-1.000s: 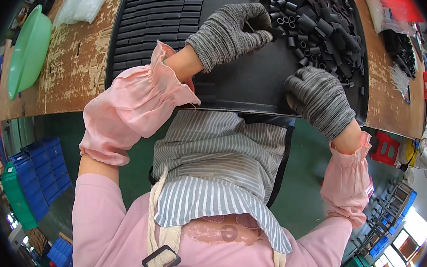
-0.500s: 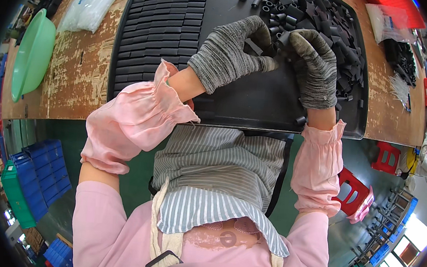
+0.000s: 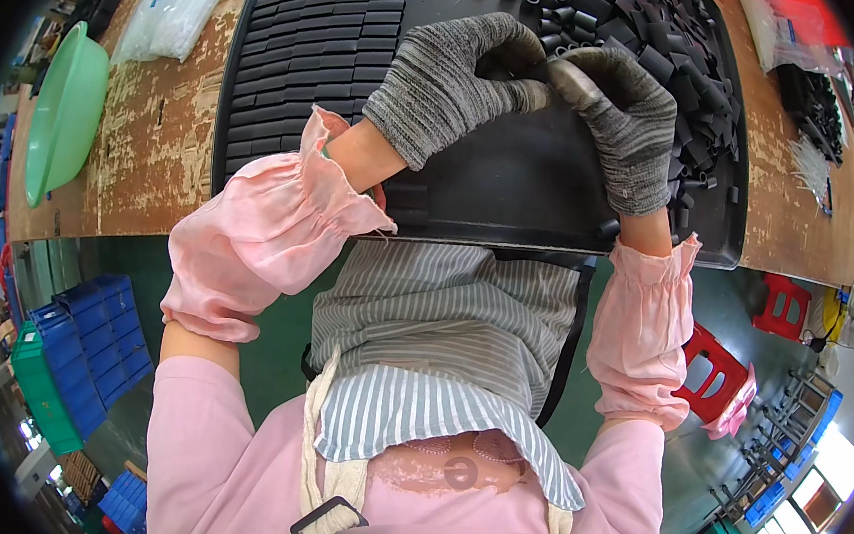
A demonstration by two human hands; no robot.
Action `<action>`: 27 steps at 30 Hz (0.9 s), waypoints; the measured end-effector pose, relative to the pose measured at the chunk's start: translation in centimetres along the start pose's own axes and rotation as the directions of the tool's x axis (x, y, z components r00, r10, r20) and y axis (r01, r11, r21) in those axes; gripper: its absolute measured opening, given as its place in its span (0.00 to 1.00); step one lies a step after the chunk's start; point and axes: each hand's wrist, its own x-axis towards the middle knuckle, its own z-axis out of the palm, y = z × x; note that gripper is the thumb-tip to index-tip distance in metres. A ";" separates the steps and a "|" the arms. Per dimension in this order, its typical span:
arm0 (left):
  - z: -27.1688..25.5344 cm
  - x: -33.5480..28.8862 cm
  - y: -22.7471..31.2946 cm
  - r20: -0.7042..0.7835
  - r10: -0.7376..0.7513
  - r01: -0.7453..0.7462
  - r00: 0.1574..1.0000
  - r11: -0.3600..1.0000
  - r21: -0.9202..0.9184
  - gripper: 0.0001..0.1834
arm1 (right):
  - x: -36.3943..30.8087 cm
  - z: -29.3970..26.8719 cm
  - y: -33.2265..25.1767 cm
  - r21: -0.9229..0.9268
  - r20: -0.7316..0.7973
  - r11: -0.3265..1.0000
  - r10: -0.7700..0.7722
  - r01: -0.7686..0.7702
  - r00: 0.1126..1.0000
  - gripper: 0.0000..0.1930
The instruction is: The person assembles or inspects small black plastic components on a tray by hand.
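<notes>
Both hands wear grey knitted gloves and meet above a large black tray (image 3: 513, 193). My left hand (image 3: 456, 84) is curled, thumb and fingers bent toward each other, with something dark partly showing between them. Facing it, my right hand (image 3: 624, 117) has its fingers pinched together, their tips close to the left hand's fingertips. Whatever they grip is mostly hidden and blends into the dark tray. Beyond and right of the right hand lies a heap of short black tubes and flat black pieces (image 3: 705, 108). On the left, black pieces lie in neat stacked rows (image 3: 313, 57).
The tray sits on a worn wooden table (image 3: 166, 136). A green basin (image 3: 68, 113) and a clear plastic bag (image 3: 182, 7) stand to the left. At the right are a bundle of white ties (image 3: 811, 167) and black parts (image 3: 811, 107). Red stools (image 3: 709, 375) and blue crates (image 3: 95, 341) stand lower down.
My right hand has shifted slightly left, its fingertips closing in on the left hand's. The dark piece between the hands is less visible now. My left hand has moved a little left and up.
</notes>
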 end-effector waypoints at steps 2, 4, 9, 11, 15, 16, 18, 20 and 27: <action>-0.1 -0.2 -0.1 -0.025 0.060 -0.058 0.998 0.996 0.069 0.17 | 0.1 0.2 -0.3 -0.044 0.029 0.999 -0.017 0.018 0.999 0.10; -0.2 -0.1 0.4 -0.014 0.089 -0.086 0.996 0.985 0.150 0.17 | 0.2 0.3 -0.2 -0.083 0.051 0.996 -0.035 0.040 0.998 0.11; -0.4 0.0 0.8 -0.003 0.275 -0.257 0.961 0.902 0.347 0.15 | 0.1 -0.3 0.6 -0.023 0.099 0.998 -0.062 0.065 0.993 0.12; -1.2 -1.2 2.2 0.052 0.323 -0.311 0.945 0.840 0.445 0.15 | -0.3 -1.2 0.0 -0.014 0.091 0.993 -0.117 0.118 0.989 0.12; -3.3 -5.4 3.7 0.257 0.287 -0.384 0.923 0.621 0.684 0.14 | -3.6 -6.0 -1.4 -0.237 0.083 0.964 -0.106 0.123 0.991 0.10; -3.5 -6.2 3.8 0.329 0.196 -0.382 0.924 0.525 0.760 0.13 | -4.4 -7.3 -1.7 -0.241 0.076 0.963 -0.106 0.121 0.991 0.10; -3.8 -7.9 3.4 0.338 0.171 -0.376 0.926 0.520 0.767 0.13 | -5.9 -8.4 -2.3 -0.472 0.384 0.856 -0.014 0.210 0.923 0.09; -3.8 -8.7 3.0 0.349 0.152 -0.376 0.925 0.517 0.769 0.13 | -6.9 -8.5 -2.5 -0.578 0.439 0.773 0.022 0.263 0.898 0.09; -4.6 -9.0 3.2 0.452 0.268 -0.524 0.851 0.360 0.772 0.11 | -5.6 -8.7 -3.1 -0.632 0.645 0.686 0.207 0.362 0.735 0.10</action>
